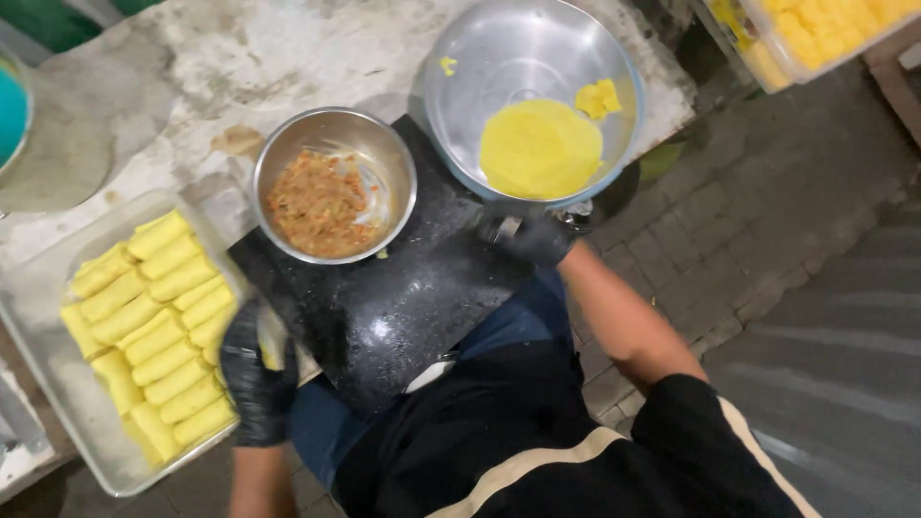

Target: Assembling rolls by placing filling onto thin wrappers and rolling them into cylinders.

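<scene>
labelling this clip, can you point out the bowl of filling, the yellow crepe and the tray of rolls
bowl of filling (333,129), head view, on its bare inner wall
yellow crepe (540,149), head view, on its middle
tray of rolls (58,384), head view, on its bare floor

**Around the Work: Filling Bowl, Black Board, Worn Table**

Centre frame, a round steel bowl sits on the upper left corner of a glossy black board, and in it lies a flat layer of orange-brown chopped filling. The board lies tilted, its top corner on a stained, pale table top. Over in the upper left, a grey round disc rests on that table, with a teal vessel cut off by the frame edge. Upper right, a clear container is packed with yellow pieces. Below it, grey brick paving runs down the right side.
</scene>
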